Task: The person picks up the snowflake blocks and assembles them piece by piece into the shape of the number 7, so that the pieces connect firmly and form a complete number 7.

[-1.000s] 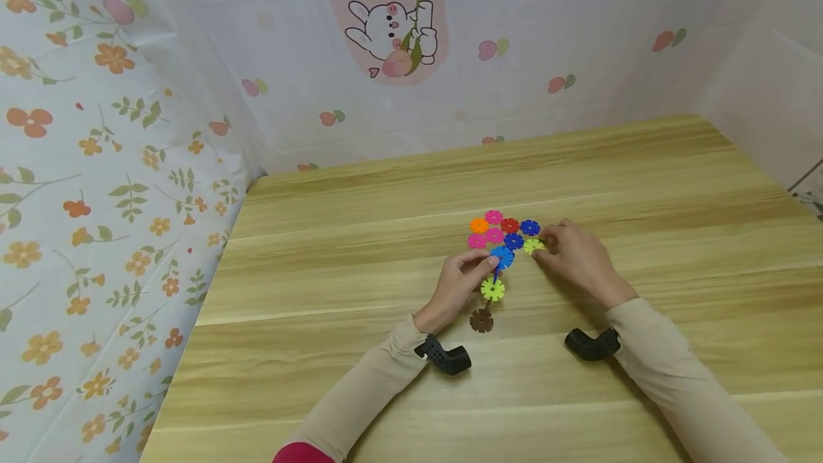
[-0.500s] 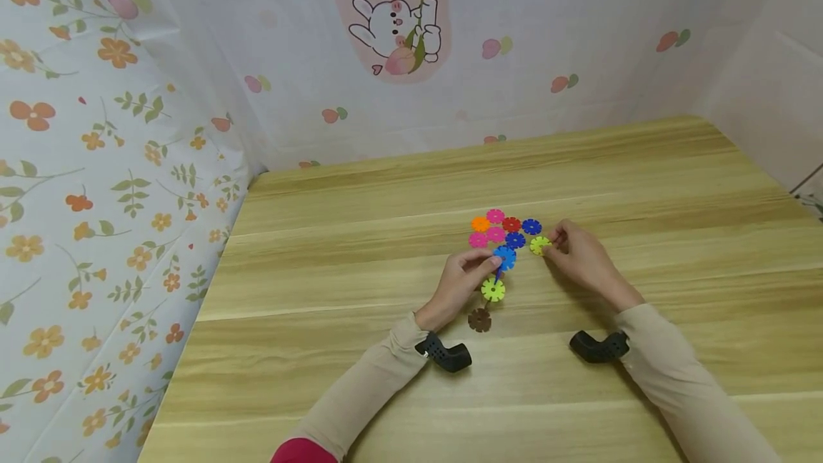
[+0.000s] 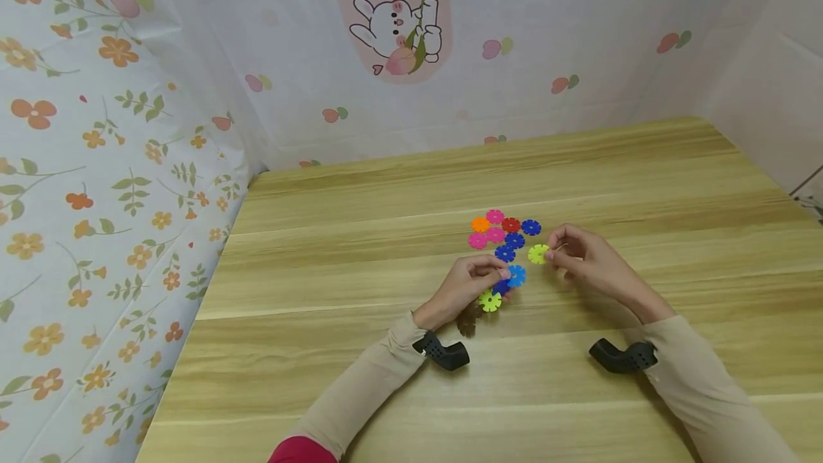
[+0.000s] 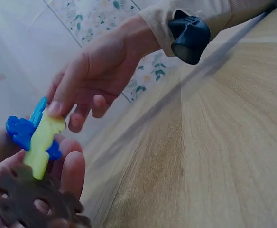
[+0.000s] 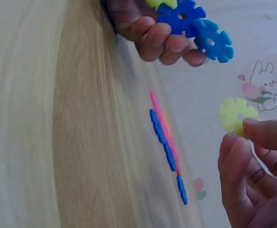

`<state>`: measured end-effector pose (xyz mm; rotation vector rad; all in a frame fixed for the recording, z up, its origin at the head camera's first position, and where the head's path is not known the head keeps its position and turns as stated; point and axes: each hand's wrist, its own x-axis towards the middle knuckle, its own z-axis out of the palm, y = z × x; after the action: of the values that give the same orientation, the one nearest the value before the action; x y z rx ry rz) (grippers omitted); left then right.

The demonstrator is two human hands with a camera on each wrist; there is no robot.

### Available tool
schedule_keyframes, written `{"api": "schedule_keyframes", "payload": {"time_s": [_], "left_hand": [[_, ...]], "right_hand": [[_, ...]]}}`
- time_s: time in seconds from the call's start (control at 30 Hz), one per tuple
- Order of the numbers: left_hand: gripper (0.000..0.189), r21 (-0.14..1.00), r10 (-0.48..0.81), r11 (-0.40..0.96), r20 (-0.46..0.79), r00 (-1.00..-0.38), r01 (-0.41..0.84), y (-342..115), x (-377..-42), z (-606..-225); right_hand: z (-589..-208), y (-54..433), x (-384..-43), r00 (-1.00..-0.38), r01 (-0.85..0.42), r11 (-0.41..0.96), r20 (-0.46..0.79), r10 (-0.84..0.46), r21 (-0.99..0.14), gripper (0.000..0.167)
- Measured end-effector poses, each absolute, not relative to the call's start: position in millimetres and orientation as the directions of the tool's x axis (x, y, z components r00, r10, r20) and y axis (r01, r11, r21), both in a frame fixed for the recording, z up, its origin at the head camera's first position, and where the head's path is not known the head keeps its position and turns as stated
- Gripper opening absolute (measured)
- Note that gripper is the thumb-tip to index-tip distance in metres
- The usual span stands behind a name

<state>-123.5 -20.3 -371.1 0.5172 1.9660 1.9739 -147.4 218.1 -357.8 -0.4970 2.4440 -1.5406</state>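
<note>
My left hand (image 3: 458, 290) holds a chain of joined notched plastic discs. Brown (image 4: 32, 197), yellow (image 3: 490, 301), dark blue (image 5: 181, 18) and light blue (image 3: 516, 276) discs show in it, the light blue one at the free end. Its fingers curl behind the chain in the right wrist view. Between thumb and fingertips, my right hand (image 3: 598, 266) pinches a single yellow disc (image 5: 235, 114). That disc is just right of the light blue end and apart from it. In the left wrist view the right hand (image 4: 98, 69) overlaps the chain.
Beyond the hands, loose discs lie flat on the wooden table (image 3: 360, 234): orange (image 3: 480, 224), red (image 3: 511, 224), several pink (image 3: 495, 234) and several dark blue (image 3: 514, 240). Printed cloth (image 3: 289, 56) hangs behind the table and on the left.
The right hand has taken the yellow disc from the group and drawn it toward the person. The left hand has tilted and lowered the chain, uncovering a dark blue disc on the table.
</note>
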Motion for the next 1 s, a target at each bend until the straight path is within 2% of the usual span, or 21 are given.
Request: {"api": "schedule_keyframes", "payload": {"time_s": [0.23, 0.47, 0.83, 1.0], "left_hand": [[0.022, 1.000, 0.480, -0.002, 0.026, -0.877, 0.029, -21.5, -123.7, -371.3], [0.022, 0.999, 0.500, -0.033, 0.037, -0.865, 0.024, -21.2, -124.0, -372.4], [0.020, 0.998, 0.468, -0.038, 0.061, -0.881, 0.048, -20.3, -124.5, -369.3], [0.020, 0.999, 0.460, -0.052, 0.035, -0.887, 0.012, -19.6, -123.5, -369.7]], "right_hand": [[-353.3, 216.4, -139.5, -0.904, -0.200, 0.313, 0.051, -0.424, -0.929, 0.015], [-351.3, 214.6, -135.5, -0.895, -0.219, 0.308, 0.066, -0.440, -0.926, 0.014], [-346.6, 211.8, -132.4, -0.896, -0.276, 0.312, 0.125, -0.427, -0.909, 0.012], [-347.3, 210.3, -129.2, -0.889, -0.299, 0.300, 0.150, -0.433, -0.906, 0.010]]}}
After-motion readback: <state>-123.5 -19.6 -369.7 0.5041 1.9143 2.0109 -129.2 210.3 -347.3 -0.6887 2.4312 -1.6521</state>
